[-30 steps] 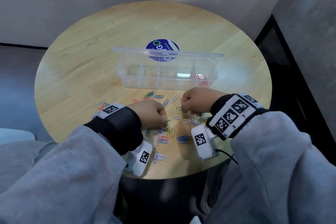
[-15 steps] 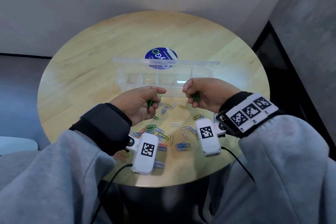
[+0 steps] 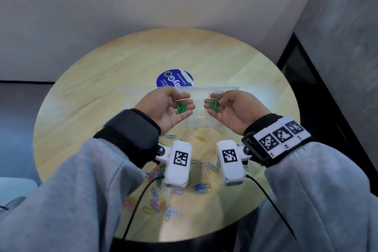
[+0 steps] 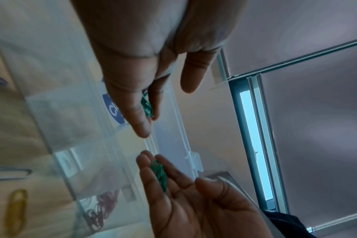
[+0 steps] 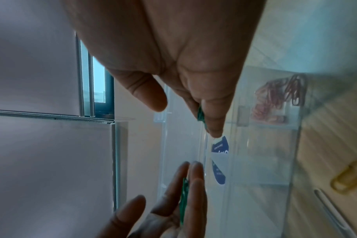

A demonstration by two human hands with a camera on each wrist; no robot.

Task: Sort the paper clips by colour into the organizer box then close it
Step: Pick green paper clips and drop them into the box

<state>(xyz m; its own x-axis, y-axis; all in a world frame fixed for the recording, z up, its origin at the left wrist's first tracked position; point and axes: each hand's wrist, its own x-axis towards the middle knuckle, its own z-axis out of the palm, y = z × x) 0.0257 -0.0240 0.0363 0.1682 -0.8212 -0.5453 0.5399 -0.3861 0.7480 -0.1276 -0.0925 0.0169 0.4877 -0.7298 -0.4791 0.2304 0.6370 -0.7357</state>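
Note:
Both palms face up over the clear organizer box (image 3: 197,121), side by side. My left hand (image 3: 173,108) lies open with a small bunch of green paper clips (image 3: 181,107) resting on its fingers, thumb apart (image 4: 192,77). A second bunch of green clips (image 3: 213,105) lies loose on the fingers of my open right hand (image 3: 229,108). The box's lid (image 3: 133,89) stands open behind. Red clips (image 5: 275,99) fill one end compartment; the head view hides them. Loose mixed clips (image 3: 201,187) lie on the table near me.
The round wooden table (image 3: 81,108) carries a blue round sticker (image 3: 174,80) behind the box. A yellow clip (image 3: 200,138) and others lie just in front of the box. A wall runs close behind; a dark panel (image 3: 306,80) stands at the right.
Both hands rose from the clip pile, moved forward over the box and turned palm up. The fists that pinched green clips have opened, so the clips now lie on the fingers.

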